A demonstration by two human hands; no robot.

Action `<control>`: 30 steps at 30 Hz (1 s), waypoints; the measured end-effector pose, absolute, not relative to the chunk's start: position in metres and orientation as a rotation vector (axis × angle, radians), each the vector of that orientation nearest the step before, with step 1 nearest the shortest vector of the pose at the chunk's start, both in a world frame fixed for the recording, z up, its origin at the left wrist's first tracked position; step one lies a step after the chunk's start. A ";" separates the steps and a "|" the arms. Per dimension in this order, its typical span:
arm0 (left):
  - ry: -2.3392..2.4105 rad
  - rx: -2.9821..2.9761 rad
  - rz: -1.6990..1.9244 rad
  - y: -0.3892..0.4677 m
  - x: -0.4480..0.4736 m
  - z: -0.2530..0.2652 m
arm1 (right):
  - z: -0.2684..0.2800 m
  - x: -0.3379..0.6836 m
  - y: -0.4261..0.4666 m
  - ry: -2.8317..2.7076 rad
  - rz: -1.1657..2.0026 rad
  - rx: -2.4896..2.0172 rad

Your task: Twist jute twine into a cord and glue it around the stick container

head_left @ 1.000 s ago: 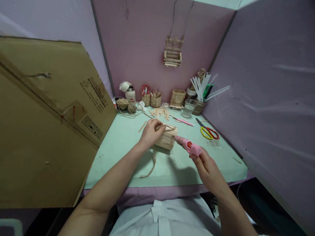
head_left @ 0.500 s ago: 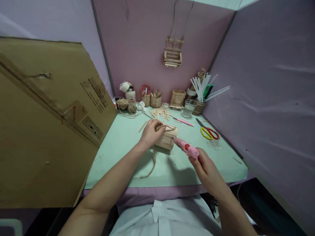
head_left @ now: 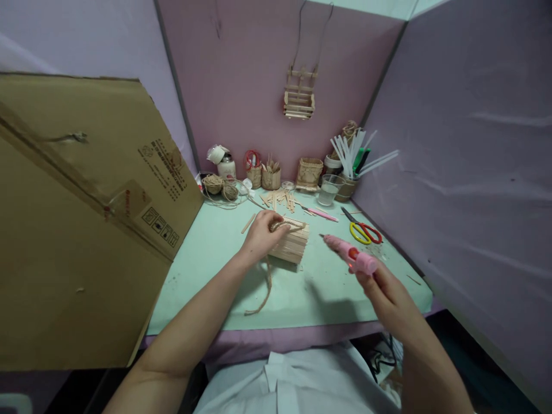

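A small piece made of pale craft sticks side by side (head_left: 290,248) lies at the middle of the table. My left hand (head_left: 262,234) is closed at its left end, pinching a braided jute cord (head_left: 295,226) against the top. One loose tail of the cord hangs down and curls on the table toward me. In my right hand (head_left: 386,293) is a pink hot glue gun (head_left: 351,253), gripped by its handle. Its nozzle points left toward the stick piece, apart from it.
Scissors (head_left: 362,232) and a pink-handled tool (head_left: 319,214) lie at the right and back. Behind are loose craft sticks (head_left: 282,200), twine balls (head_left: 213,184), a plastic cup (head_left: 330,190) and a pot of glue sticks (head_left: 347,187). A cardboard sheet (head_left: 86,230) stands at the left.
My right hand has drawn the glue gun back to the right, away from the stick piece. My left hand keeps its place on the cord and sticks.
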State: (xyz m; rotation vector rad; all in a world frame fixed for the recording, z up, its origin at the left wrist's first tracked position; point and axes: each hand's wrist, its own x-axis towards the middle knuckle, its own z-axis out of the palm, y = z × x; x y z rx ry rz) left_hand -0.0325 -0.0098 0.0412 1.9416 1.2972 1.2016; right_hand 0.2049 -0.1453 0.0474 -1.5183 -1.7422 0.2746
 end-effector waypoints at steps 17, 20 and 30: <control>1.114 1.011 0.825 0.006 -0.046 0.039 | -0.005 0.234 -0.105 -1.762 -0.078 -1.842; 1.039 0.977 0.741 0.006 -0.047 0.043 | 0.012 0.200 -0.114 -1.667 0.306 -1.595; 0.881 1.034 1.271 -0.026 -0.031 0.028 | 0.004 0.121 -0.103 -1.182 0.814 -1.281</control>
